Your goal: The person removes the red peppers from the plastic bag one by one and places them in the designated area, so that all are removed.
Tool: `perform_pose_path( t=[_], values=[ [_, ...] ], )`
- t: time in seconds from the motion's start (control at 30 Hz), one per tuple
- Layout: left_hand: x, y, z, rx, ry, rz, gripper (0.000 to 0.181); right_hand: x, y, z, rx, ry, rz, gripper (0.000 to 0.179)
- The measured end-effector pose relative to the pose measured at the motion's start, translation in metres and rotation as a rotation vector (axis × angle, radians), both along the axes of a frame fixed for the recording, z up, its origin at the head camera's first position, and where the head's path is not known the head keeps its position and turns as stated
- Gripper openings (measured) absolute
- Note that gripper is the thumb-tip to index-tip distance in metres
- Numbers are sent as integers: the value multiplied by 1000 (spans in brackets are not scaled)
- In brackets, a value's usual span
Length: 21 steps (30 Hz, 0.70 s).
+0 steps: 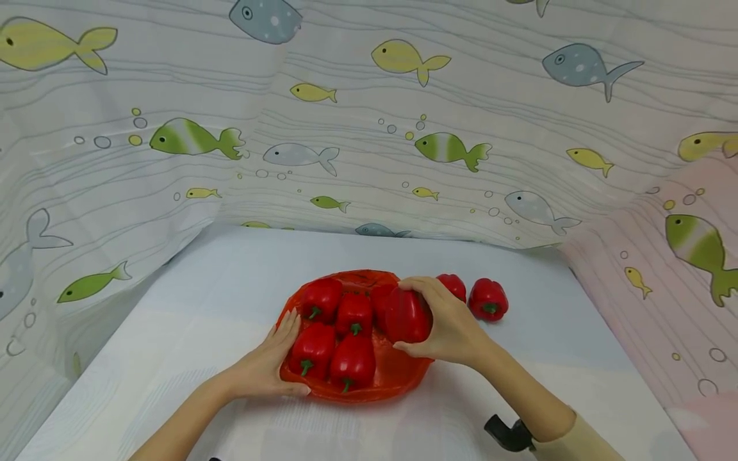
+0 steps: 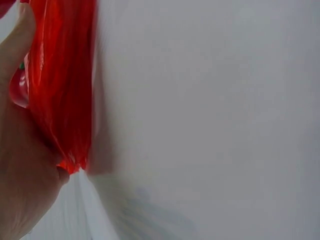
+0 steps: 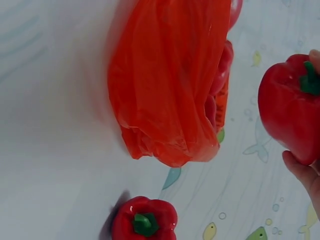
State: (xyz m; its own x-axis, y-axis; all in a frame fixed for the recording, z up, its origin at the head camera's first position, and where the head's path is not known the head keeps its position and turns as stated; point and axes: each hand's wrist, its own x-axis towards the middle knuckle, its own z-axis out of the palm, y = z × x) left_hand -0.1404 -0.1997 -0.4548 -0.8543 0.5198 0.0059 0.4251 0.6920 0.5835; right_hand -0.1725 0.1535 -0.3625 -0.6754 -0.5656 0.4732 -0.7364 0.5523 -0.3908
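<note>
A red plastic bag [image 1: 398, 378] lies spread on the table with its mouth facing up, several red bell peppers [image 1: 353, 362] with green stems inside. My right hand [image 1: 446, 326] grips another bell pepper [image 1: 408, 317] between thumb and fingers, over the bag's right side; its stem shows in the right wrist view. Along the bag's left rim rests my left hand [image 1: 262, 368], fingers straight and thumb stretched along the front edge. The left wrist view has the bag's wall [image 2: 65, 90] beside this hand [image 2: 25, 165].
Right of the bag, a bell pepper [image 1: 489, 299] stands on the white table [image 1: 230, 282]. Another pepper [image 1: 452, 286] is partly hidden behind my right hand. A fish-patterned sheet [image 1: 357, 128] walls the table at the back and sides.
</note>
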Motion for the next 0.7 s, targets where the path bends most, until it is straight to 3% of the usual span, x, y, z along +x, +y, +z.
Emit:
perform_pose_path(
  t=[0.7],
  values=[
    [1, 2, 3, 17, 26, -21, 123, 10, 31, 3, -62, 40, 0, 89]
  ],
)
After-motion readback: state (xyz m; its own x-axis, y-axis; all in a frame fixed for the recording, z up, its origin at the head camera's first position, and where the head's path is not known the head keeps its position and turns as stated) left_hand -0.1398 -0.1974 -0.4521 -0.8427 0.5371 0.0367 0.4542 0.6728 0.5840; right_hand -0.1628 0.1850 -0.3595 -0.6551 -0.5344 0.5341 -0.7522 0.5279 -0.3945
